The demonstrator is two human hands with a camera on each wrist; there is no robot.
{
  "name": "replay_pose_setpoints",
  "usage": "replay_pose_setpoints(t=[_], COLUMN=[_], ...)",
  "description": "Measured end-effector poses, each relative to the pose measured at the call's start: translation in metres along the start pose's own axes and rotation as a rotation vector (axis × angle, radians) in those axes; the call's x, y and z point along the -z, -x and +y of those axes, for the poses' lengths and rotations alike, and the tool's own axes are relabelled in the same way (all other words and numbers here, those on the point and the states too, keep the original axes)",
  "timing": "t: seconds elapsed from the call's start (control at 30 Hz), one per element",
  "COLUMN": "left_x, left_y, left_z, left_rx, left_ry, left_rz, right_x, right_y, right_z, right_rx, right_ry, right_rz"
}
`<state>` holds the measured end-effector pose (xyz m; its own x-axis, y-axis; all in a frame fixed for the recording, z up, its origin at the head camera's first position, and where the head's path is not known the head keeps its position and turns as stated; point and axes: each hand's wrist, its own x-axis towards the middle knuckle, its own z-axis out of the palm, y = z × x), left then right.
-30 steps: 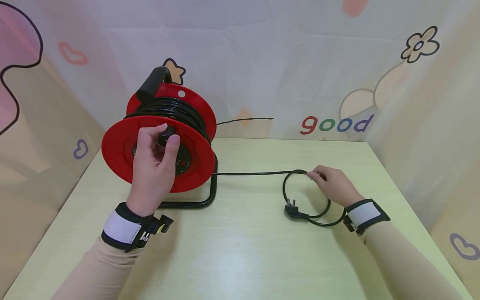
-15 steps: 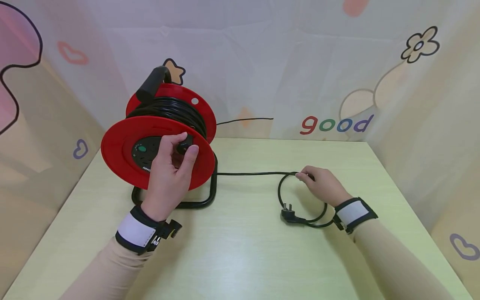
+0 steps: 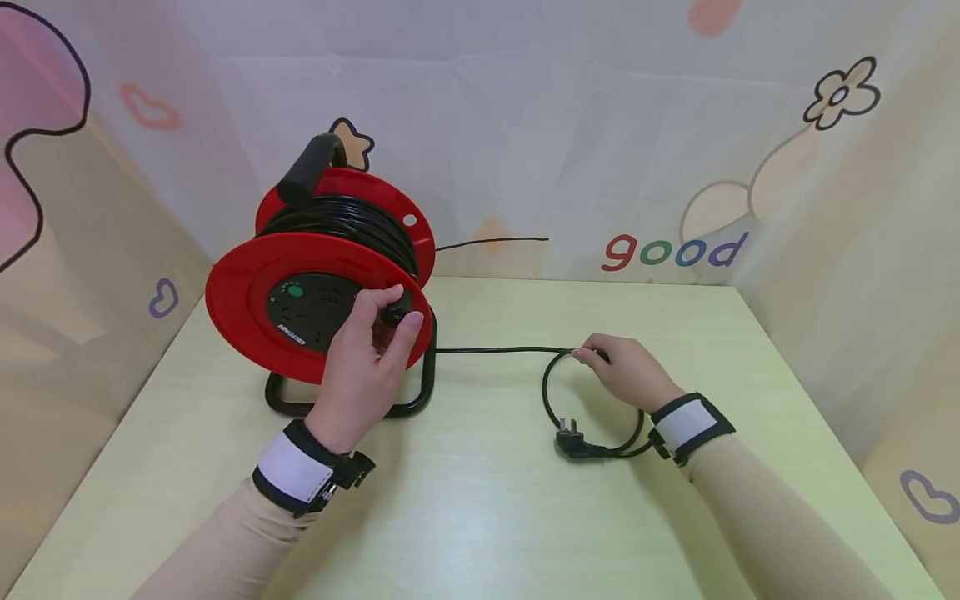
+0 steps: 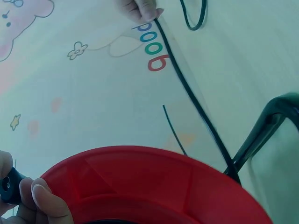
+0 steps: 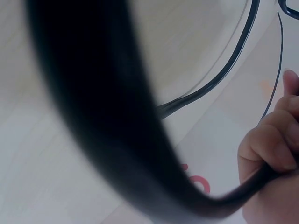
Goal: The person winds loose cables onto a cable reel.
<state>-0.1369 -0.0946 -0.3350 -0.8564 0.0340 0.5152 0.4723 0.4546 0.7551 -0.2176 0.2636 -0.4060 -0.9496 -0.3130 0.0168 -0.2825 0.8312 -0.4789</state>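
A red cable reel [image 3: 247, 308] wound with black cable [image 3: 348, 221] stands at the left of the table in the head view. My left hand [image 3: 360, 367] grips the black crank knob [image 3: 396, 310] at the right side of the reel's front disc. In the left wrist view that knob [image 4: 11, 185] shows between thumb and fingers. To the right, my right hand [image 3: 630, 371] pinches the cable, which runs straight from the reel to its fingertips. Beyond the pinch the cable's free end loops below the hand and ends in a black three-pin plug [image 3: 577, 442].
The reel's black tube frame [image 3: 431, 367] reaches down to the table [image 3: 480, 517]. A black carrying handle [image 3: 307, 171] rises above the drum. Printed curtains [image 3: 525, 150] enclose the back and sides.
My left hand has turned the knob and front disc clockwise, moving right and down. The right hand has come left toward the reel, still pinching the cable, and the plug has followed.
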Motion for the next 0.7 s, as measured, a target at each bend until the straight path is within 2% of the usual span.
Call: replay_pose_setpoints(t=[0.37,0.7], left_x=[-0.014,-0.023], left_y=[0.013,0.033], left_z=[-0.010,-0.030], left_rx=[0.041,0.148], left_ry=[-0.063,-0.125], left_rz=[-0.075,-0.159], right_x=[-0.011,-0.022], right_y=[-0.010,-0.017], right_z=[-0.014,-0.028], right_rx=[0.062,0.100], right_ry=[-0.009,-0.025], right_rz=[-0.002,-0.007])
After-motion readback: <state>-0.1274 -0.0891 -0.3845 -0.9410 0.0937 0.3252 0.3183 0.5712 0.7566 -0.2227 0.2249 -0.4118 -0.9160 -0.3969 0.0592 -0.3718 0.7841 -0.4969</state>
